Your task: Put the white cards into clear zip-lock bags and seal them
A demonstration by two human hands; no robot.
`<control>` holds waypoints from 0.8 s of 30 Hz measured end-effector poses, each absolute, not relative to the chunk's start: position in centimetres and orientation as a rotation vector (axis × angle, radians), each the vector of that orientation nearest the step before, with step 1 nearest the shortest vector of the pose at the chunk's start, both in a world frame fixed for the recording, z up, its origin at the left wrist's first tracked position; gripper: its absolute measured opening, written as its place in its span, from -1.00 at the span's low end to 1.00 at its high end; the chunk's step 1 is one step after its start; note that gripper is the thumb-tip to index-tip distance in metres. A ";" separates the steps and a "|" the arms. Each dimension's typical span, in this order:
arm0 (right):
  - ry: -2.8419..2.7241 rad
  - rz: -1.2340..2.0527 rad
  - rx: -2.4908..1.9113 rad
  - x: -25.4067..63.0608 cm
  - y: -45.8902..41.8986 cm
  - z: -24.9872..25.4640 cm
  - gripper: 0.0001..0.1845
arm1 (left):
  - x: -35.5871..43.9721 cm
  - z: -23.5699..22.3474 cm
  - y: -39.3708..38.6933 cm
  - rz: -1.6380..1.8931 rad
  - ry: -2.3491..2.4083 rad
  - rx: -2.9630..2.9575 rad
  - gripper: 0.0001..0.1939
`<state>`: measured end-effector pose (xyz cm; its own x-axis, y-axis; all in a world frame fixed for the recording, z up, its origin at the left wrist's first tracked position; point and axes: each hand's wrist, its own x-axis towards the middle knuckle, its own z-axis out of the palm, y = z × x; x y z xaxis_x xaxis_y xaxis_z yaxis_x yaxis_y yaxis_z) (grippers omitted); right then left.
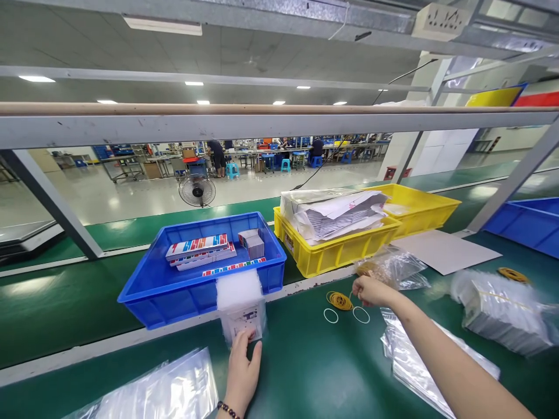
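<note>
My left hand (243, 368), a beaded bracelet at its wrist, rests its fingertips on the lower front of a stack of clear-bagged, labelled packs (240, 308). Its thumb stays apart from them. The stack stands against the front of the blue bin (174, 302). My right hand (370, 291) is pinched above a small pile of yellow rubber bands (339, 301), with what looks like a thin band at its fingertips. Two loose pale rings lie by the pile. Just behind that hand is a clear bag (404, 267) with tan contents.
Printed boxes (201, 250) lie in the blue bin. A yellow bin (345, 253) holds white paper bags. Flat plastic bags lie at front left (161, 390) and right (419, 361). Banded bagged packs (506, 314) sit right. A metal frame crosses overhead.
</note>
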<state>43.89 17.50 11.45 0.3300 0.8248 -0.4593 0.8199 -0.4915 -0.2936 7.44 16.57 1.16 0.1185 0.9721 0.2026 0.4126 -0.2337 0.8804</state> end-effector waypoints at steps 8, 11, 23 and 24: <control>-1.436 0.865 -2.514 42.7 17.8 7.8 -0.70 | 7.4 1.0 16.7 1.065 1.362 1.748 -0.70; -1.458 0.795 -2.487 42.7 17.8 8.0 -0.71 | 7.3 1.1 16.7 1.037 1.362 1.755 -0.70; -1.506 0.726 -2.547 42.8 18.9 8.0 -0.70 | 7.3 1.4 16.6 1.067 1.351 1.730 -0.71; -1.512 0.721 -2.576 42.8 19.2 7.9 -0.70 | 7.3 1.4 16.6 1.063 1.350 1.731 -0.71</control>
